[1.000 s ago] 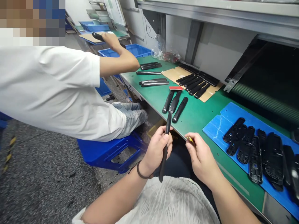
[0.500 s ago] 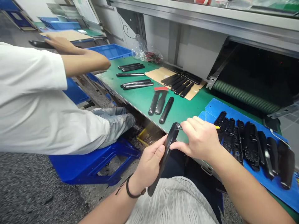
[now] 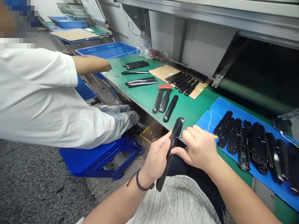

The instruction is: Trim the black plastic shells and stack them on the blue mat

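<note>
1. Since the earlier frame, the co-worker's forearm (image 3: 90,64) has pulled back from the far cardboard board (image 3: 74,34) to the near end of the bench, and the person's right hand (image 3: 198,147) has closed in on the held piece.
2. Left hand (image 3: 157,158): its fingers (image 3: 162,145) curl around a long black moulded part (image 3: 174,144), with the thumb lying along its face. The grip is closed and firm, and a dark cord bracelet (image 3: 141,183) circles the wrist.
3. That part stands tilted, with its upper end just beside the bench edge and its lower end over the person's lap.
4. Right hand: its fingers (image 3: 188,134) are bent and pinch a slim tool (image 3: 215,136), whose yellow end pokes out past the hand. A thin shaft runs from the fingers to the black part and appears to touch its side, though the contact is too fine to be sure.
5. Nearby on the green bench mat (image 3: 187,115) lie three black handles (image 3: 164,101) with a red strip (image 3: 165,86) above them. Black strips (image 3: 182,82) rest on a cardboard sheet (image 3: 161,72), and black ribbed housings (image 3: 243,146) sit on a blue sheet (image 3: 205,119).
6. A blue crate (image 3: 107,50) stands at the bench's far end, and the co-worker sits on a blue stool (image 3: 100,158).
</note>
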`<move>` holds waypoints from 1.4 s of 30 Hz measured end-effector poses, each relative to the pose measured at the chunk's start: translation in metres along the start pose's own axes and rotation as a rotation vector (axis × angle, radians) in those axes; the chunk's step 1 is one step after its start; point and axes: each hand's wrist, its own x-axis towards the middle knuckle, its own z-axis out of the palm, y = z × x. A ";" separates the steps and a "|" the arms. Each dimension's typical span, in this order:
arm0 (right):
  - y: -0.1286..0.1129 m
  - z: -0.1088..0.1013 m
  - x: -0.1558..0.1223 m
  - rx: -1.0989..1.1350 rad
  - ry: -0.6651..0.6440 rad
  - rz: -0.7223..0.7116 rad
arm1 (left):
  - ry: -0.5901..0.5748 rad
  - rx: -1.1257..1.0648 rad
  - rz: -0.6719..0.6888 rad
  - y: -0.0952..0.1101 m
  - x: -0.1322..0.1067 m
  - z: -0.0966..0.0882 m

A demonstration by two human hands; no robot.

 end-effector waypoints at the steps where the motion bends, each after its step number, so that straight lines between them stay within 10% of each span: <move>1: -0.003 0.002 -0.001 0.015 -0.005 -0.007 | -0.004 0.059 0.020 0.002 0.002 0.000; 42: -0.043 0.022 -0.033 0.077 0.008 -0.031 | 0.025 0.235 0.142 0.009 0.016 0.009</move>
